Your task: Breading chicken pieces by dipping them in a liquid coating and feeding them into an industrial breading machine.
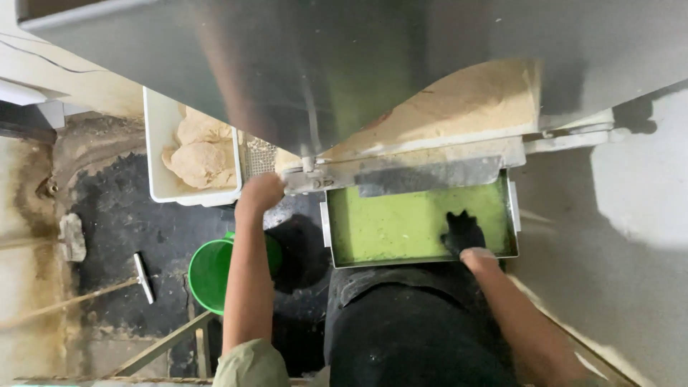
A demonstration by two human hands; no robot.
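My left hand (pixel 261 192) is bare and grips a metal fitting (pixel 309 178) at the lower edge of a big steel machine body (pixel 344 64). My right hand (pixel 464 233) wears a black glove and rests spread inside a rectangular metal tray (pixel 510 208) lined with green paste (pixel 390 226). The tray sits under the machine's outlet, in front of my dark apron (pixel 408 330). A beige, crumbly mass (pixel 466 100) lies on the machine just above the tray.
A white tub (pixel 159 143) holding lumps of beige dough stands at the left. Below it on the dark wet floor sits a green bucket (pixel 211 269). A long-handled squeegee (pixel 143 278) lies on the floor further left. A pale wall (pixel 631 215) runs along the right.
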